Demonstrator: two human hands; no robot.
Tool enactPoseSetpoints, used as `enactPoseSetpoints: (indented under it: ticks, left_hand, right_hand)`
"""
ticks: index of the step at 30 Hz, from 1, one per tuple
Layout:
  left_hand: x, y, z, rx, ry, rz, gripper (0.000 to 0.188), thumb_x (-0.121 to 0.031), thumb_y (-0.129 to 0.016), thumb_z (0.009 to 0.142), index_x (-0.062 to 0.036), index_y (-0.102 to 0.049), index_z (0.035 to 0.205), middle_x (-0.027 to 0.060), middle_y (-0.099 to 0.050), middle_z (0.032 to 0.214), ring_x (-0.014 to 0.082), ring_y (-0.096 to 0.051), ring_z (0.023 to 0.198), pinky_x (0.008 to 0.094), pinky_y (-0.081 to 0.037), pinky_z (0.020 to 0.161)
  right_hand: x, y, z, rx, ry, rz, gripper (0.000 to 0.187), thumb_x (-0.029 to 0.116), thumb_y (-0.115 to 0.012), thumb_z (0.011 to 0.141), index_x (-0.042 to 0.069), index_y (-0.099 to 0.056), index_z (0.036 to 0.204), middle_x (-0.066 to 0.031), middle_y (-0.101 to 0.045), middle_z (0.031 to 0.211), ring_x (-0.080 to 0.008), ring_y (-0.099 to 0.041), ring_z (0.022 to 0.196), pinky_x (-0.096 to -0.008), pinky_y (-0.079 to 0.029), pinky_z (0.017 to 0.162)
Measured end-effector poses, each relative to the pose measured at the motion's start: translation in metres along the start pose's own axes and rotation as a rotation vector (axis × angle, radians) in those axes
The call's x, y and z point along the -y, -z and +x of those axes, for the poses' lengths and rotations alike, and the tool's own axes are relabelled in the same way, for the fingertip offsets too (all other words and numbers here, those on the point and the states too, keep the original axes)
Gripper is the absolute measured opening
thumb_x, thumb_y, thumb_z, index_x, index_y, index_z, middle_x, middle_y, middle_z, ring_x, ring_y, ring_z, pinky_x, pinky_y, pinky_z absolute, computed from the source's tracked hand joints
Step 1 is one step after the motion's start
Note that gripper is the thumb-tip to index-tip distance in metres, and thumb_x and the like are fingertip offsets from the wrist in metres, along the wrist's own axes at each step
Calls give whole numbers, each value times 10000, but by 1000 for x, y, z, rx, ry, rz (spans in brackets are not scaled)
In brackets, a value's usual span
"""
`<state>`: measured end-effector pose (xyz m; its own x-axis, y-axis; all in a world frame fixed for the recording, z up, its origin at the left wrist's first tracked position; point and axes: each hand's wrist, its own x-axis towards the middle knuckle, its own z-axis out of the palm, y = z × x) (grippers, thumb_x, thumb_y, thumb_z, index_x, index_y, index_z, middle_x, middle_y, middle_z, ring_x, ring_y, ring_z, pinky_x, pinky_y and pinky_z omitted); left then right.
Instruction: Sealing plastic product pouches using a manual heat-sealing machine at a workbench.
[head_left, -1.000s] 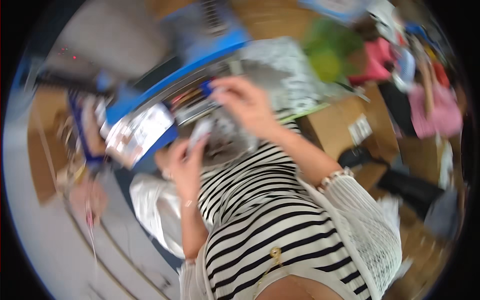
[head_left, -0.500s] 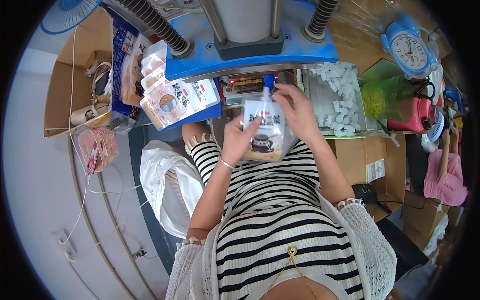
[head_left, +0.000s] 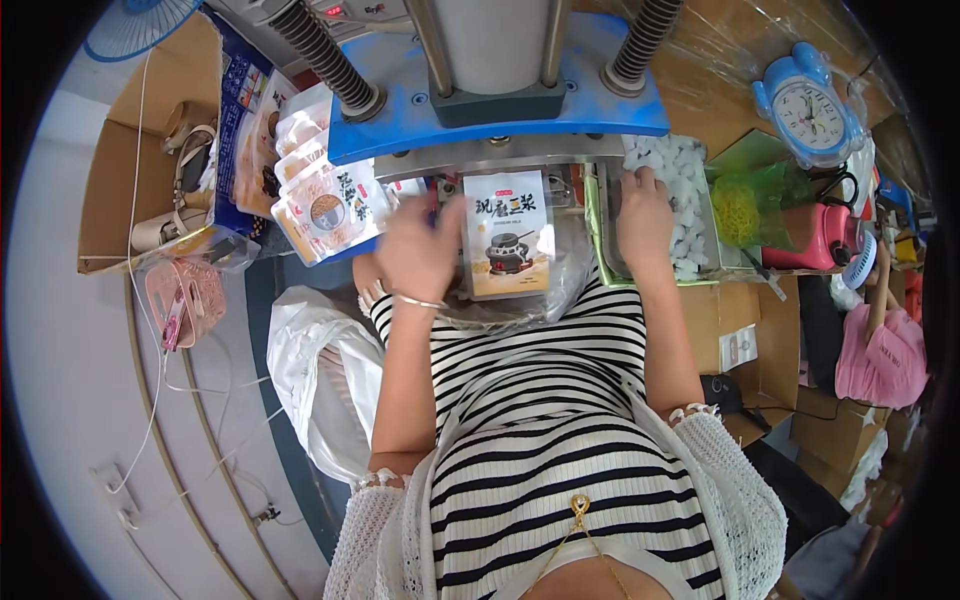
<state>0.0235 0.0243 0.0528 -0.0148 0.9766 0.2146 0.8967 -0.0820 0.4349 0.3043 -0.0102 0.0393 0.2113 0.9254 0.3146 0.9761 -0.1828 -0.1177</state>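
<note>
A printed stand-up pouch (head_left: 508,240), white above and tan below with a picture of a dark pot, stands under the blue press, facing me. My left hand (head_left: 420,245) is beside the pouch's left edge, smeared by motion; its fingers cannot be made out. Over the left part of a tray (head_left: 612,262), my right hand (head_left: 646,218) reaches in with fingers bent down and slightly apart. Small white plastic spouts (head_left: 688,215) fill the tray's right side. Whether a spout is touching my right fingertips is hidden.
The blue press (head_left: 500,125) with spring-wrapped columns spans the far side. Stacked printed pouches (head_left: 325,215) lie at left beside an open carton (head_left: 150,150). At right are a blue alarm clock (head_left: 808,112) and a red device (head_left: 822,232). A person in pink (head_left: 880,355) sits farther right.
The pouch has left my hands and now stands under the press. My right hand has moved right to the spout tray; my left has shifted left, off the pouch.
</note>
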Motion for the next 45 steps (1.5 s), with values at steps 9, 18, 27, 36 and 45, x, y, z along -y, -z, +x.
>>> enactPoseSetpoints:
  ticks: [9, 18, 27, 36, 45]
  left_hand:
    - [38, 4, -42, -298, -474, 167, 326, -310, -693, 816, -58, -620, 1008, 125, -615, 1029, 318, -590, 850, 401, -486, 772]
    - [-28, 40, -58, 163, -26, -697, 119, -119, -691, 833, -4, -661, 839, 45, -632, 737, 122, -572, 652, 244, -471, 657]
    - [-44, -7, -76, 422, 292, -1144, 202, -177, -717, 840, 18, -687, 883, 1, -645, 719, 24, -518, 659, 200, -440, 590]
    - [-21, -29, -67, 485, 234, -910, 239, -195, -724, 836, 35, -701, 896, -11, -657, 718, 20, -509, 627, 214, -437, 550]
    - [-15, -32, -40, 487, 257, -1110, 239, -214, -712, 848, 21, -710, 892, 18, -674, 747, 28, -528, 635, 215, -442, 558]
  right_hand:
    - [-13, 0, 0, -174, 52, 271, 251, -21, -598, 779, 21, -593, 1026, -108, -607, 950, -246, -592, 939, -370, -507, 733]
    - [61, 45, -20, 220, -164, 1500, 216, 36, -592, 883, 14, -598, 1097, -43, -620, 991, -115, -588, 842, -245, -472, 726]
    - [97, 35, -12, -88, -57, 1026, 264, 32, -605, 868, 39, -591, 1132, -44, -589, 911, -106, -514, 729, -237, -432, 676]
    - [68, 24, -7, 335, 172, 1116, 235, 68, -607, 881, 26, -597, 1112, -45, -597, 914, -111, -550, 772, -241, -451, 726]
    - [65, 9, -18, 157, -55, 1041, 216, 79, -635, 853, 24, -630, 1061, -98, -631, 949, -206, -609, 833, -306, -474, 764]
